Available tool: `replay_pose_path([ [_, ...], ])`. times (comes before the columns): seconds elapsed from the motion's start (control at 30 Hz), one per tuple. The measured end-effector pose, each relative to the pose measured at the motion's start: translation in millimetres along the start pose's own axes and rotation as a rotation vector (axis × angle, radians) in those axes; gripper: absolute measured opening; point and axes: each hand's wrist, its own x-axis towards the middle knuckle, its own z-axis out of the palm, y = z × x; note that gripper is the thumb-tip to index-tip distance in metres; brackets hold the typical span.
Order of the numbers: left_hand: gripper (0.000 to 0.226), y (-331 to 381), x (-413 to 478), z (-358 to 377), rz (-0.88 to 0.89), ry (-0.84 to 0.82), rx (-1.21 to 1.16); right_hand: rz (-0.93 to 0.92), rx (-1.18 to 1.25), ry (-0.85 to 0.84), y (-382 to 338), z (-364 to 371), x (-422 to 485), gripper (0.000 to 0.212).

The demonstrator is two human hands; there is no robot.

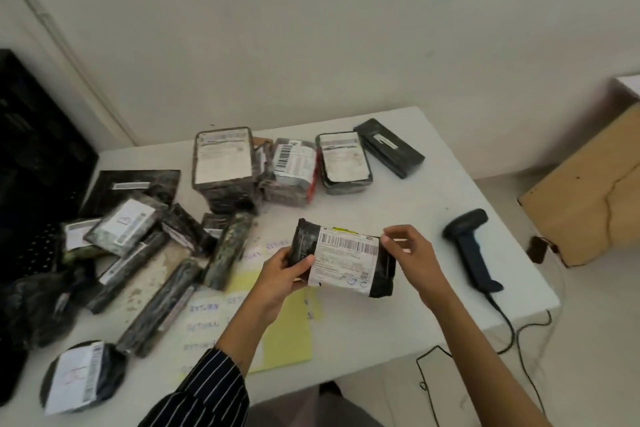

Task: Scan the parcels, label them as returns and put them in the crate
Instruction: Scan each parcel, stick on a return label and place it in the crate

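I hold a black-wrapped parcel (346, 258) with a white barcode label above the middle of the white table (415, 198). My left hand (282, 270) grips its left end, thumb on top. My right hand (408, 253) pinches the label's upper right corner. A dark handheld scanner (472, 250) lies on the table to the right, apart from both hands. A sheet of return labels (207, 319) on yellow backing lies under my left forearm. A black crate (38, 163) stands at the far left.
Several stacked parcels (225, 166) sit at the back of the table, and several loose ones (138, 246) are scattered on the left. A round parcel (81, 376) lies front left. A cardboard box (588, 191) stands on the right. Scanner cables (502, 340) hang off the front edge.
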Motion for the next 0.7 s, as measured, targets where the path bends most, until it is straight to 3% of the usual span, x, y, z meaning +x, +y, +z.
replay_pose_path([
  [0.1,0.025,-15.0,3.5,21.2,-0.048,0.038,-0.04,-0.124,-0.378,0.416,27.8,-26.1,-2.9,0.021],
  [0.2,0.026,-23.0,8.3,35.6,-0.095,0.072,-0.07,-0.001,-0.752,0.63,54.7,-50.1,3.7,0.047],
  [0.3,0.031,-24.7,14.1,43.0,-0.133,0.089,-0.092,0.221,-0.813,0.543,68.4,-65.7,21.3,0.059],
  [0.47,0.04,-22.5,27.5,43.6,-0.184,0.12,-0.099,0.347,-0.879,0.431,78.9,-75.5,51.3,0.047],
  [0.7,0.04,-17.5,42.5,44.9,-0.224,0.14,-0.147,0.224,-0.29,0.238,45.6,-66.8,20.3,0.025],
])
